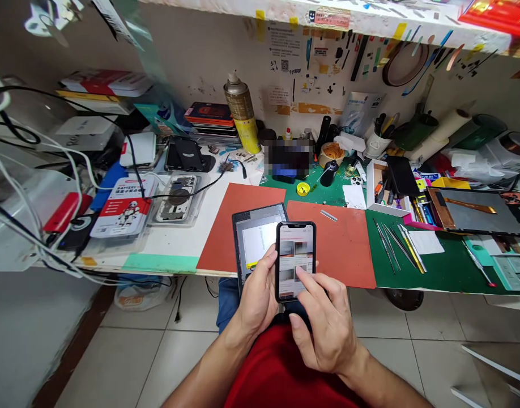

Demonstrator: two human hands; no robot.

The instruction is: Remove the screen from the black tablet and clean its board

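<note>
My left hand [259, 297] is wrapped round a black-framed smartphone [294, 241], held upright over the table's front edge. Its lit screen shows rows of small pictures. The index finger of my right hand [325, 317] touches the lower part of that screen; the other fingers are loosely bent, the thumb apart, with nothing in them. Behind the phone and my left hand, a dark-framed tablet [256, 218] lies partly on the reddish-brown mat [226, 232]. A white area and a yellow strip show on it; its lower right part is hidden.
Tweezers and slim tools [393, 243] lie on the green mat [442, 266] at right, near a white tool box [373, 184]. A yellow spray can [245, 116] stands at the back. Cables [68, 147] hang at left, beside boxed parts [126, 207]. A shelf [243, 8] overhangs the bench.
</note>
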